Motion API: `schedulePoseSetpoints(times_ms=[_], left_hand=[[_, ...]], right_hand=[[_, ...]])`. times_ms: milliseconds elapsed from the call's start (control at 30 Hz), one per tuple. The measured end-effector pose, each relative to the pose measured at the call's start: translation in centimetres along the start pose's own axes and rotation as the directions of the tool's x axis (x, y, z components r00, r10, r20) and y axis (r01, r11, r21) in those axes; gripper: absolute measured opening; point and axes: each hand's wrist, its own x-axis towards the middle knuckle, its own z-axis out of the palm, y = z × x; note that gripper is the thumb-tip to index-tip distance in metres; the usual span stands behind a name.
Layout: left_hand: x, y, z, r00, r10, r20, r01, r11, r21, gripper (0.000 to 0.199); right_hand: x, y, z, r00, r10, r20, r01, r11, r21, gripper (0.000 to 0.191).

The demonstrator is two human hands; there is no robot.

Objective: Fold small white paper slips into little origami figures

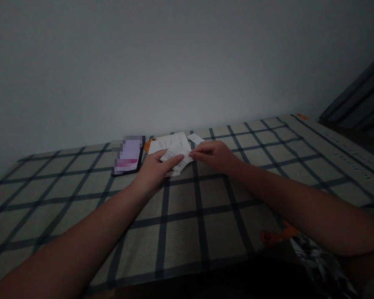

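Holding the printed paper [181,151] between thumb and fingers, the left hand [156,167] gives me a narrow, light-looking grip near the middle of the scene. I have the right hand [216,155] just beside it, fingertips drawn together at the paper's right edge; in this dim light I cannot tell whether they pinch it or only touch it. Nor can I make out whether the paper is several slips or one folded piece.

Beyond the left hand, a larger printed sheet [162,144] lies on the checked cloth [258,174], partly hidden by the held paper. A small slip [195,138] lies at the far side of the right hand. Off to the left, apart from both hands, I see a phone [127,157] lying face up, its screen partly masked by blocks.

I judge the step in hand to be handling the paper with both hands: the left supporting, the right working at the edge. To my mind, the next move calls for a fine fingertip pinch on the right and a steady left thumb, since thin paper could crease or slip
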Motion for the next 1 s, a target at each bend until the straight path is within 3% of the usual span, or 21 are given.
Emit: schedulePoseSetpoints(times_ms=[233, 600, 767, 1000], left_hand=[[0.17, 0.65, 0.47, 0.999, -0.049, 0.019, 0.052, 0.959, -0.278, 0.030], [0.34, 0.05, 0.00, 0.989, -0.095, 0.117, 0.122, 0.960, -0.254, 0.025], [0.17, 0.15, 0.09, 0.990, -0.083, 0.110, 0.102, 0.978, -0.184, 0.026], [-0.06, 0.35, 0.14, 0.999, -0.030, 0.010, 0.032, 0.989, -0.143, 0.035]], right_hand=[[-0.05, -0.25, -0.01, 0.976, -0.206, -0.074, 0.205, 0.978, -0.026, 0.024], [-0.12, -0.21, -0.28, 0.946, -0.318, -0.065, 0.310, 0.944, -0.115, 0.011], [-0.19, -0.77, -0.52, 0.976, -0.217, -0.016, 0.215, 0.972, -0.095, 0.012], [0.06, -0.60, -0.15, 0.998, 0.057, -0.025, -0.053, 0.989, 0.137, 0.028]])
